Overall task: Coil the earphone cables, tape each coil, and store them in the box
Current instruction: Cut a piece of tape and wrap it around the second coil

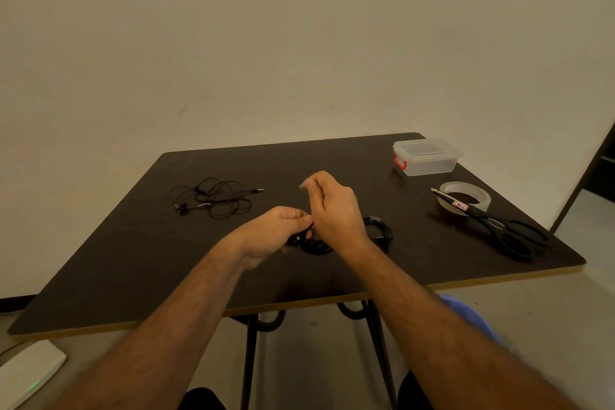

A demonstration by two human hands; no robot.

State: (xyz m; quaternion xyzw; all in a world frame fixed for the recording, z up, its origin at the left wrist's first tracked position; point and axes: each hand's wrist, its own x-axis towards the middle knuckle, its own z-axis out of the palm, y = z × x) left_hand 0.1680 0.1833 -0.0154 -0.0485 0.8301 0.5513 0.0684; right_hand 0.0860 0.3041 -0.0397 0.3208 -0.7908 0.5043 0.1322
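Note:
My left hand (278, 230) grips a coiled black earphone cable (314, 246) just above the dark table (133, 260) near its middle. My right hand (332, 206) is raised over the coil and pinches a small piece of clear tape (303, 184) between thumb and fingers. A second black coil (379, 230) lies on the table just right of my right wrist. A loose, tangled black earphone cable (216, 198) lies to the far left. The clear lidded box (426, 156) with a red latch stands closed at the far right corner.
A roll of clear tape (464, 198) sits at the right, with black scissors (499, 226) lying across and in front of it. A white device (30, 373) with a green light is on the floor at lower left. A wall rises behind the table.

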